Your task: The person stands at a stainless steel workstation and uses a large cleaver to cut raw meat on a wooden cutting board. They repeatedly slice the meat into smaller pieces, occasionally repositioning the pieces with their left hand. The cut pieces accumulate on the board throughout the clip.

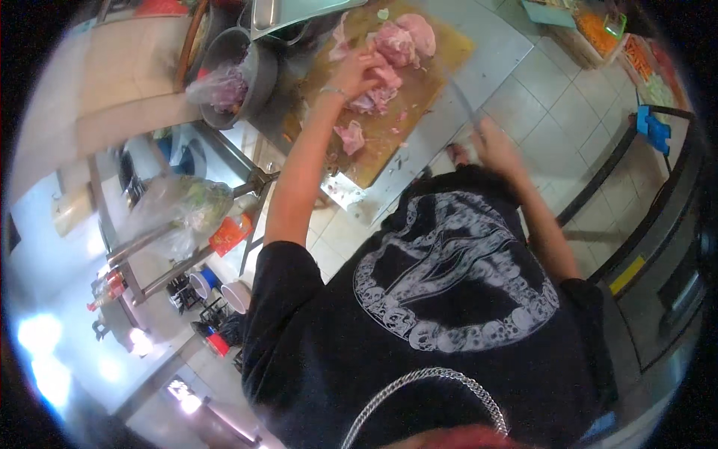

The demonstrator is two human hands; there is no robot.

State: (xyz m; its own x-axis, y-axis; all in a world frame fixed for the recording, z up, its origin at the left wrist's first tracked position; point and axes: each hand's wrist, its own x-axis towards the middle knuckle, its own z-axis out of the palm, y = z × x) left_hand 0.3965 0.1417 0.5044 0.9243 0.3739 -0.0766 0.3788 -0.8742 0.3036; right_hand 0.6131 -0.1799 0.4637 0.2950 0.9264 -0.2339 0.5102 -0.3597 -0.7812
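Pieces of raw pink meat (392,47) lie on a worn yellowish cutting board (443,73). My left hand (356,73), a bracelet at its wrist, grips the middle of the meat with bent fingers. A knife (463,101) is in my right hand (496,146), held off the board's right side. Its blade points up toward the board and is blurred, apart from the meat. Closer to me, a smaller flap of raw meat (351,137) lies on the board among small scraps.
The board sits on a metal table (418,126). Left of it stand a dark pot (263,73) with a plastic bag inside and a metal tray (297,11). A bag of greens (207,205) is further left. Crates of orange produce (594,31) stand at upper right.
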